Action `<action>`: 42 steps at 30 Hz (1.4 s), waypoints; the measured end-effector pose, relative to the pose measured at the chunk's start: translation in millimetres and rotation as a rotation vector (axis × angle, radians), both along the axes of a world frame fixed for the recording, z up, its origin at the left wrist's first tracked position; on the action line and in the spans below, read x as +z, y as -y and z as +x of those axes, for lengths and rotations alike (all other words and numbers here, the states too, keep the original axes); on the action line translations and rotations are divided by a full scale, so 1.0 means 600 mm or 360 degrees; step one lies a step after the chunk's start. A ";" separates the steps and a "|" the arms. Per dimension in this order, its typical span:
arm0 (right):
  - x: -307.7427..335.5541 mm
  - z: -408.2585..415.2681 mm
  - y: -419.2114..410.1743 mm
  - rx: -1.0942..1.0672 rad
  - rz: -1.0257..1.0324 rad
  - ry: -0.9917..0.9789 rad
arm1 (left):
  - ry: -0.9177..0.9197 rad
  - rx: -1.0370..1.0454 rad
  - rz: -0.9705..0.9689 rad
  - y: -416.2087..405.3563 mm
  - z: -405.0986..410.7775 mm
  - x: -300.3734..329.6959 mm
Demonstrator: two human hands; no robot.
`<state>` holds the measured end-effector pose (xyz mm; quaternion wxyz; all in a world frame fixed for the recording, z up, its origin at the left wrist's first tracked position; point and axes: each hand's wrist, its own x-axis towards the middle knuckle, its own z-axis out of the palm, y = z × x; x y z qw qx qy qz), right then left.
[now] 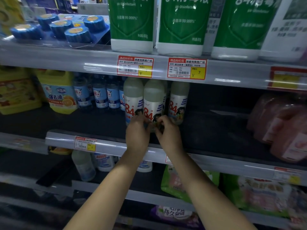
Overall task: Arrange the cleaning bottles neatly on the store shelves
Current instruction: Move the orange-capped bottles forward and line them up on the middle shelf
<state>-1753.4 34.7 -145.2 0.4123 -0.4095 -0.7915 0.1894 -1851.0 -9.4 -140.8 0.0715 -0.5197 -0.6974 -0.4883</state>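
Observation:
Three pale "84" disinfectant bottles stand upright on the middle shelf (207, 130). The middle bottle (153, 100) is the one both hands hold at its base. My left hand (137, 131) grips its lower left side and my right hand (167, 131) grips its lower right side, fingers curled around it. A second bottle (132, 97) touches it on the left. The third bottle (178, 100) stands a little apart on the right. The gripped bottle's bottom is hidden behind my fingers.
Small blue bottles (99, 95) and a yellow jug (59, 95) stand left of the "84" bottles. Pink packs (282, 127) lie at the right. Big green-labelled bottles (182, 25) fill the upper shelf beside blue round cleaner blocks (66, 27). Bags and bottles sit on lower shelves.

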 end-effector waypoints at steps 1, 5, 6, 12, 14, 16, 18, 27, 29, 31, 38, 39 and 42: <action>0.002 0.000 0.005 -0.0013 0.0041 0.0017 | -0.0006 -0.0016 0.0005 0.004 -0.002 -0.002; -0.001 -0.010 0.037 -0.0105 0.0439 0.0118 | -0.0078 -0.0132 0.0071 0.036 -0.018 -0.010; -0.004 -0.016 0.050 -0.0091 0.0526 0.0105 | -0.0098 -0.0154 0.0102 0.047 -0.023 -0.012; -0.043 -0.061 0.144 0.0276 0.0636 -0.0053 | -0.0038 -0.0031 0.0158 0.129 -0.062 -0.036; -0.066 -0.079 0.171 0.0412 0.0611 -0.0100 | -0.0030 0.0085 0.0224 0.163 -0.074 -0.056; -0.090 -0.097 0.193 0.0535 0.0544 -0.0061 | 0.0055 0.0236 0.0248 0.195 -0.086 -0.089; -0.115 -0.115 0.208 0.0621 0.0474 0.0079 | 0.0170 0.0348 0.0174 0.218 -0.104 -0.131; -0.176 -0.161 0.230 0.0747 -0.0170 0.0471 | 0.0650 0.0636 -0.0339 0.213 -0.244 -0.255; -0.180 -0.156 0.235 0.0740 -0.0214 0.0508 | 0.0698 0.0634 -0.0514 0.192 -0.270 -0.263; -0.183 -0.147 0.236 0.0731 -0.0270 0.0527 | 0.0819 0.0618 -0.0554 0.169 -0.281 -0.264; -0.189 -0.107 0.223 0.0700 -0.0382 0.0613 | 0.1274 0.0818 -0.0451 0.121 -0.281 -0.251; -0.189 -0.104 0.222 0.0693 -0.0385 0.0618 | 0.1280 0.0837 -0.0433 0.119 -0.279 -0.249; -0.194 -0.097 0.219 0.0643 -0.0357 0.0632 | 0.1274 0.0861 -0.0390 0.124 -0.276 -0.254</action>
